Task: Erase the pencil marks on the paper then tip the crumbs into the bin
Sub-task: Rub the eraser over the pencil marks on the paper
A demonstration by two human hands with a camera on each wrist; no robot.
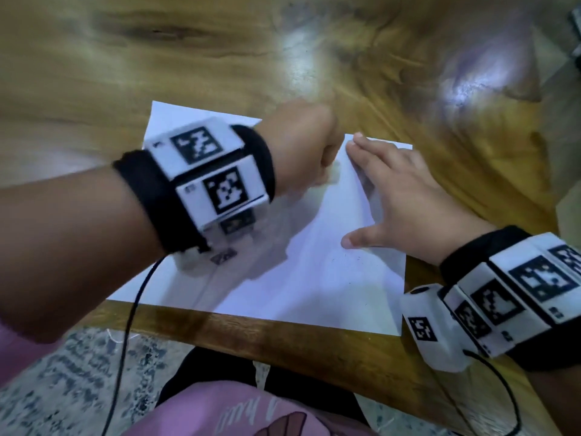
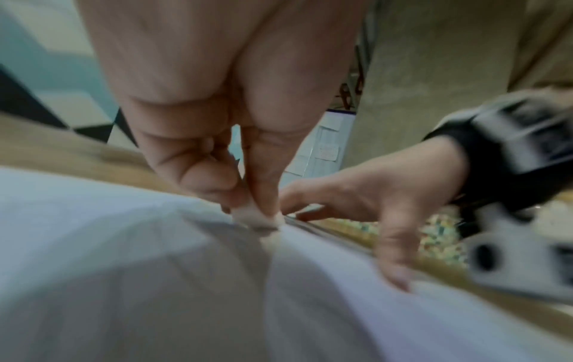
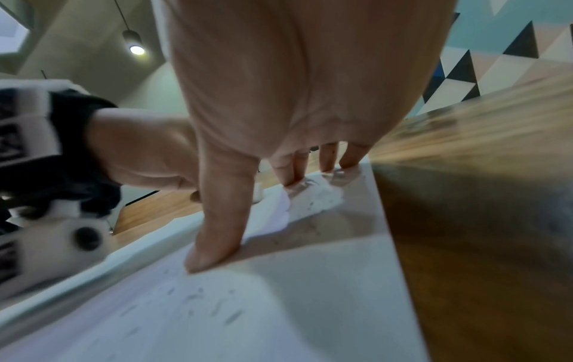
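A white sheet of paper (image 1: 314,278) lies on the wooden table near its front edge. My left hand (image 1: 314,162) is curled over the sheet's far middle and pinches a small whitish eraser (image 2: 260,218) between thumb and fingers, its end pressed on the paper (image 2: 124,269). The picture is blurred around this hand. My right hand (image 1: 405,199) lies flat on the sheet's right part, fingers spread, thumb (image 3: 214,240) and fingertips (image 3: 347,161) pressing it down. Dark eraser crumbs (image 3: 198,296) are scattered on the paper (image 3: 294,318) near the thumb. No bin is in view.
The table's front edge (image 1: 283,338) runs just below the sheet, with speckled floor (image 1: 63,388) beneath it. Black cables (image 1: 125,341) hang from both wrist cameras. My lap in pink cloth (image 1: 235,413) is under the edge. Bare wood (image 1: 188,58) stretches beyond the paper.
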